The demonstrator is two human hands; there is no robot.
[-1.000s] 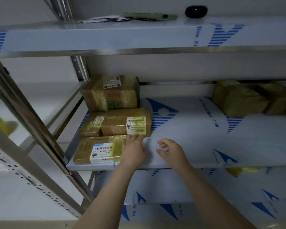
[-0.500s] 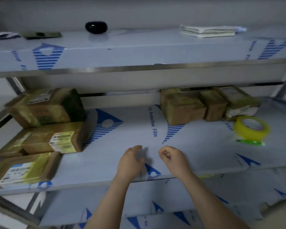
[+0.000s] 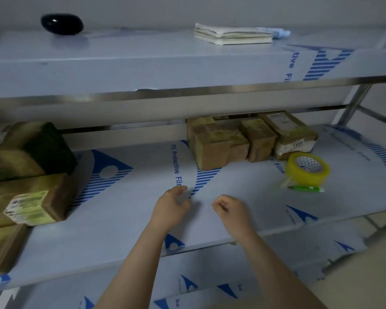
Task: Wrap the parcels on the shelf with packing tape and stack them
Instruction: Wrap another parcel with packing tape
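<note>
Over the middle shelf (image 3: 120, 230), my left hand (image 3: 168, 209) hovers with loosely spread fingers and holds nothing. Beside it my right hand (image 3: 231, 211) has its fingers curled in, empty. At the back of the shelf stand three brown parcels: a large one (image 3: 216, 144), a small one (image 3: 260, 139) and a labelled one (image 3: 292, 133). A yellow roll of packing tape (image 3: 308, 169) lies to their right front, with a green cutter (image 3: 305, 188) in front of it. Taped parcels are stacked at the left (image 3: 27, 197), the top one (image 3: 29, 150) dark on one side.
The upper shelf (image 3: 143, 68) overhangs the parcels and carries a black rounded object (image 3: 61, 24) and a stack of papers (image 3: 232, 36). A metal upright (image 3: 354, 103) stands at the right. A lower shelf (image 3: 210, 275) lies under my forearms.
My view has swung right, from the taped stack at the left to the parcels and tape at the right. Both hands moved right from the stack to the shelf's middle; the right curled shut.
</note>
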